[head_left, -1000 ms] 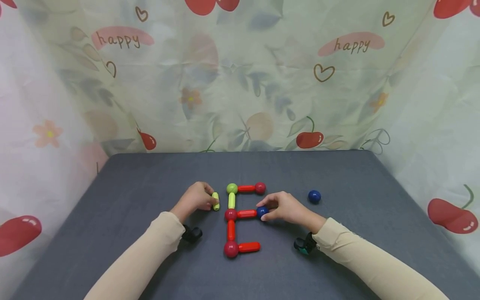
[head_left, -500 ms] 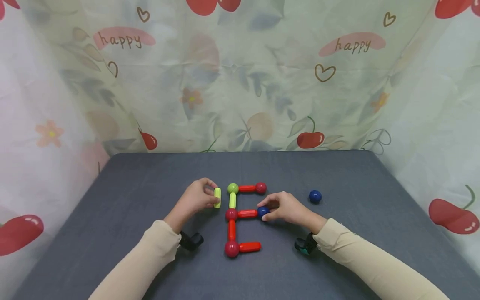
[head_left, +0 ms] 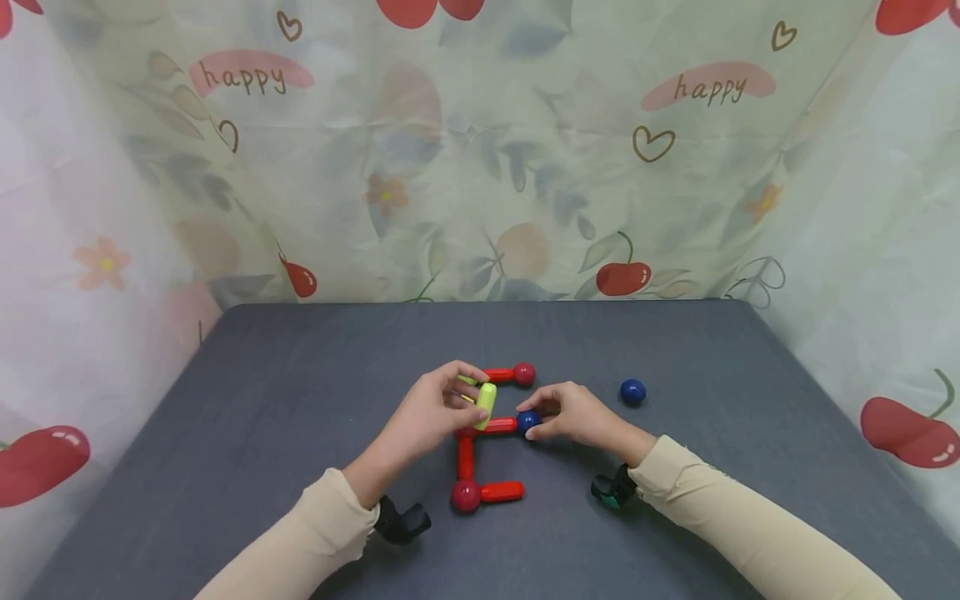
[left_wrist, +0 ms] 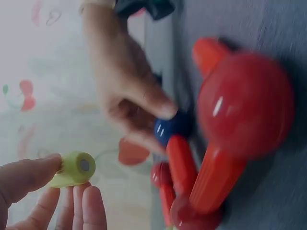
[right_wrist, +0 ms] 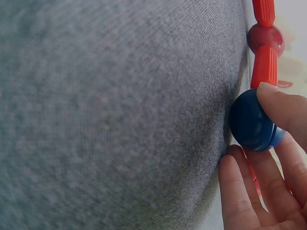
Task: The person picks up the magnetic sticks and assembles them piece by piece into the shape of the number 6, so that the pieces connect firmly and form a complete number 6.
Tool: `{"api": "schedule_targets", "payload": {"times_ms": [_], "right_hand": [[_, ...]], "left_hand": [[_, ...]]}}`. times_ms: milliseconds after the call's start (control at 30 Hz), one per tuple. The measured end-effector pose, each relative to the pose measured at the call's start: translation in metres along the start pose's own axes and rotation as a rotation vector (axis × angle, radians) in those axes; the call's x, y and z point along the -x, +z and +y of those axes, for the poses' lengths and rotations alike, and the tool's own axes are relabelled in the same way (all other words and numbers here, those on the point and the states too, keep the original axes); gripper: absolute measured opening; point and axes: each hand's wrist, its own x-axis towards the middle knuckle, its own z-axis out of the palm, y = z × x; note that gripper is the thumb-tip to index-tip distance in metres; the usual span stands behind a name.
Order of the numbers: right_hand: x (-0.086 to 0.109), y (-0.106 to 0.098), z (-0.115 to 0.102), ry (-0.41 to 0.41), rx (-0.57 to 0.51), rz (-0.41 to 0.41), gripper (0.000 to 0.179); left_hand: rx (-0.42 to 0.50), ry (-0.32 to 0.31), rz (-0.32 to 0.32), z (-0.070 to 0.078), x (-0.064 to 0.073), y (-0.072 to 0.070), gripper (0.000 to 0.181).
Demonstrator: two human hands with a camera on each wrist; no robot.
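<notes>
My left hand (head_left: pixel 438 410) pinches a yellow-green rod (head_left: pixel 487 405) between thumb and fingers, above the left side of a figure built of rods and balls. In the left wrist view a round grey spot shows on the end of this rod (left_wrist: pixel 84 165). My right hand (head_left: pixel 576 418) holds a blue ball (head_left: pixel 528 423) between thumb and fingers. That ball meets the end of the middle red rod (head_left: pixel 499 427). Below, a red ball (head_left: pixel 466 496) joins an upright red rod (head_left: pixel 466 458) and a lower red rod (head_left: pixel 502 492). My left hand hides most of the figure's upper left.
A second blue ball (head_left: pixel 633 392) lies loose on the dark grey table (head_left: pixel 300 358), right of the figure. At the figure's top right, a red ball (head_left: pixel 524 374) ends the upper red rod (head_left: pixel 499 376). A printed curtain (head_left: pixel 465 167) stands behind the table.
My left hand has carried the yellow-green rod rightward, from beside the figure to over it, tilting it on the way. The right hand stays on the blue ball.
</notes>
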Motion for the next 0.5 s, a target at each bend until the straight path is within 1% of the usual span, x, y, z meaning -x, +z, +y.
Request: {"api": "schedule_targets", "payload": {"times_ms": [133, 200, 300, 400, 500], "right_hand": [[0.0, 0.0, 0.001, -0.019, -0.01, -0.004, 0.031], [0.0, 0.0, 0.001, -0.026, -0.014, -0.006, 0.031], [0.001, 0.0, 0.0, -0.025, -0.024, -0.006, 0.03], [0.001, 0.0, 0.0, -0.023, -0.027, -0.008, 0.029], [0.001, 0.0, 0.0, -0.021, -0.02, -0.01, 0.028]], "left_hand": [[-0.001, 0.046, -0.082, -0.002, 0.003, 0.012, 0.032], [-0.021, 0.052, -0.122, -0.004, 0.003, 0.017, 0.029], [-0.067, 0.03, -0.175, -0.008, 0.0, 0.024, 0.024], [-0.132, -0.003, -0.223, -0.012, -0.004, 0.031, 0.022], [-0.19, -0.001, -0.264, -0.015, -0.007, 0.036, 0.021]]}}
